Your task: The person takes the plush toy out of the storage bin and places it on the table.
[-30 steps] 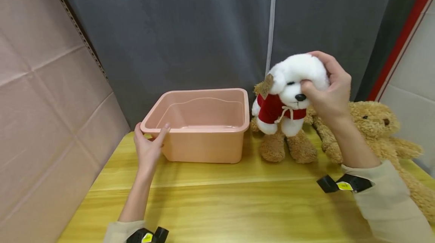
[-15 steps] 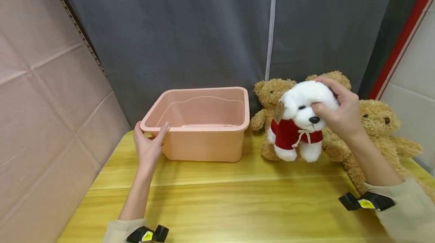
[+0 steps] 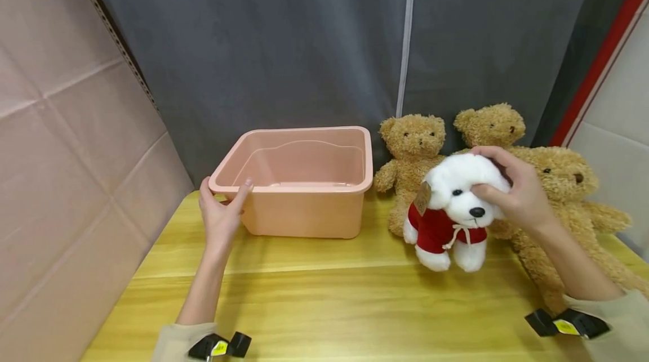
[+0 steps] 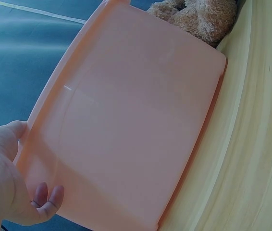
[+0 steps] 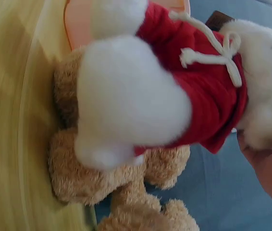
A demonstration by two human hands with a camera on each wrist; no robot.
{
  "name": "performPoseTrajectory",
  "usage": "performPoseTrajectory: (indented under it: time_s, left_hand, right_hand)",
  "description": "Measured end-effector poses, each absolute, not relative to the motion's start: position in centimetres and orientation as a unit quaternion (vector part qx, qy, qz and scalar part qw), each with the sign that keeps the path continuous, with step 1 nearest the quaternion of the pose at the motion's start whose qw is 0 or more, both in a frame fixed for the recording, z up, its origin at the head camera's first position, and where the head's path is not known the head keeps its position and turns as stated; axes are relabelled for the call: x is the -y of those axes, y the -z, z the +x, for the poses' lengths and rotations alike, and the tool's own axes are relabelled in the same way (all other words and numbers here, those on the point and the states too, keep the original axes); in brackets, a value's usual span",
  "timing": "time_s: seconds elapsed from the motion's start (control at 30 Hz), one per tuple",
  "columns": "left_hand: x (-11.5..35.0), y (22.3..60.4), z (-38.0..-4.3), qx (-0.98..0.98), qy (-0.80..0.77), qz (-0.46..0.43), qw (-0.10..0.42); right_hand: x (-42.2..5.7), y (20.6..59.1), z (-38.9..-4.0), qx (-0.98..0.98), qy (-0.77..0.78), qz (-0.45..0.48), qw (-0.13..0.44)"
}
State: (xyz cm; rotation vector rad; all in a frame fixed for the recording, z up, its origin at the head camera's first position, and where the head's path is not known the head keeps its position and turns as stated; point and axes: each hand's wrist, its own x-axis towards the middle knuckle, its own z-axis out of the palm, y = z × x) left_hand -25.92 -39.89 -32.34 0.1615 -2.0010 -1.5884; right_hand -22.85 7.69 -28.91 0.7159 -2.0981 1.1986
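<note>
A white plush dog [image 3: 461, 210] in a red hoodie with a pale drawstring hangs from my right hand [image 3: 517, 193], which grips its head. In the right wrist view the dog's red hoodie [image 5: 203, 82] fills much of the picture, and its feet look close above the table. My left hand [image 3: 221, 213] holds the front left corner of a pink plastic bin [image 3: 304, 213], thumb over the rim. In the left wrist view the fingers curl under that rim, against the bin's outer wall [image 4: 121, 110]. Nothing shows inside the visible part of the bin.
Brown teddy bears sit behind and right of the dog: one [image 3: 413, 148] beside the bin, one [image 3: 492, 125] at the back, one [image 3: 563, 182] at the right. A wooden table [image 3: 324, 305] lies under everything, with a grey curtain [image 3: 284, 41] behind.
My right hand has lowered the plush dog toward the table and moved it slightly right and nearer, uncovering the bears behind. The left hand stays on the bin's corner.
</note>
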Motion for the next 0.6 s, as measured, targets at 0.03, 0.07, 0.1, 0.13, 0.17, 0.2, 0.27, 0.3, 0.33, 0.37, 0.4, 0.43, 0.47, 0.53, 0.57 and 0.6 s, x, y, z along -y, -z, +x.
performPoseTrajectory:
  time_s: [0.03,0.07,0.1,0.13,0.17,0.2,0.27,0.3,0.33,0.37,0.4,0.43,0.47,0.53,0.57,0.6]
  left_hand:
    - [39.9,32.3,-25.9,0.749,0.594,0.061,0.288]
    - [39.9,32.3,-25.9,0.749,0.594,0.063,0.287]
    - [39.9,32.3,-25.9,0.748,0.595,0.065,0.286]
    - [39.9,32.3,-25.9,0.748,0.595,0.065,0.286]
    - [39.9,32.3,-25.9,0.748,0.596,0.065,0.286]
    - [39.9,32.3,-25.9,0.748,0.596,0.066,0.284]
    - [39.9,32.3,-25.8,0.747,0.599,0.066,0.282]
    - [39.9,32.3,-25.8,0.747,0.598,0.067,0.282]
    - [39.9,32.3,-25.9,0.747,0.598,0.067,0.283]
    - [39.9,32.3,-25.9,0.747,0.598,0.067,0.282]
    - [39.9,32.3,-25.9,0.747,0.598,0.067,0.283]
    - [39.8,32.3,-25.9,0.747,0.598,0.066,0.284]
    - [39.8,32.3,-25.9,0.747,0.598,0.065,0.284]
    - [39.8,32.2,-25.9,0.747,0.598,0.062,0.283]
    - [39.7,32.2,-25.9,0.747,0.598,0.061,0.283]
    - [39.7,32.1,-25.8,0.748,0.598,0.063,0.282]
  right_hand:
    - [-7.9,29.0,-22.9,0.792,-0.452,0.279,0.302]
    - [-8.1,29.1,-22.9,0.790,-0.454,0.287,0.295]
    - [-8.3,29.2,-22.9,0.790,-0.455,0.294,0.288]
    - [-8.5,29.2,-22.9,0.787,-0.460,0.300,0.280]
    - [-8.7,29.3,-22.9,0.784,-0.465,0.307,0.272]
    - [-8.8,29.3,-22.9,0.782,-0.470,0.311,0.265]
    - [-9.0,29.4,-22.9,0.775,-0.487,0.321,0.242]
    - [-9.1,29.5,-22.9,0.774,-0.490,0.325,0.235]
    - [-9.1,29.6,-22.9,0.772,-0.492,0.331,0.229]
    - [-9.2,29.7,-22.9,0.771,-0.493,0.336,0.223]
    - [-9.2,29.8,-22.9,0.771,-0.492,0.342,0.218]
    - [-9.3,29.9,-23.0,0.766,-0.494,0.352,0.212]
    - [-9.3,30.0,-23.0,0.766,-0.490,0.359,0.208]
    - [-9.2,30.3,-23.1,0.767,-0.486,0.377,0.184]
    - [-9.1,30.5,-23.2,0.767,-0.484,0.388,0.162]
    - [-9.0,30.8,-23.2,0.768,-0.486,0.397,0.131]
